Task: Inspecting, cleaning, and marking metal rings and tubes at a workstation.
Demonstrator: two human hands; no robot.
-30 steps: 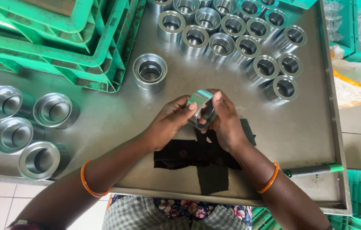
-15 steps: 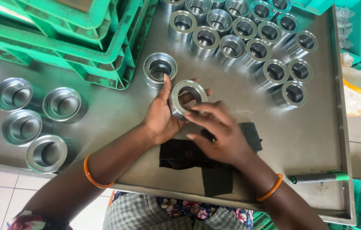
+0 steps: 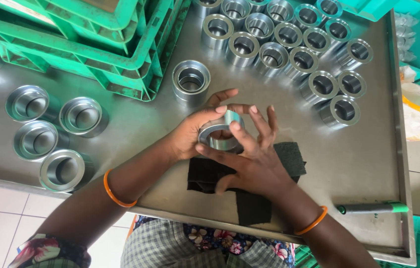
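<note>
The left hand [image 3: 190,134] and the right hand [image 3: 249,159] together hold one shiny cylindrical steel ring [image 3: 220,133] above the middle of the stainless steel bench [image 3: 368,164]. The grip of the left hand is curled around the ring from 9 o'clock, thumb on the upper rim. The grip of the right hand closes from 4 o'clock, fingers spread across the near wall and over the top. Below the hands, at 6 o'clock, black abrasive pads [image 3: 249,206] lie flat on the bench. A single steel ring [image 3: 191,80] stands at 11 o'clock, near the hands. A cluster of like rings [image 3: 289,42] occupies 1 o'clock. Four flanged steel cups [image 3: 46,134] sit at 9 o'clock. Stacked green plastic crates [image 3: 86,39] rest at 10 o'clock. A green-capped marker [image 3: 373,208] lies at 4 o'clock.
</note>
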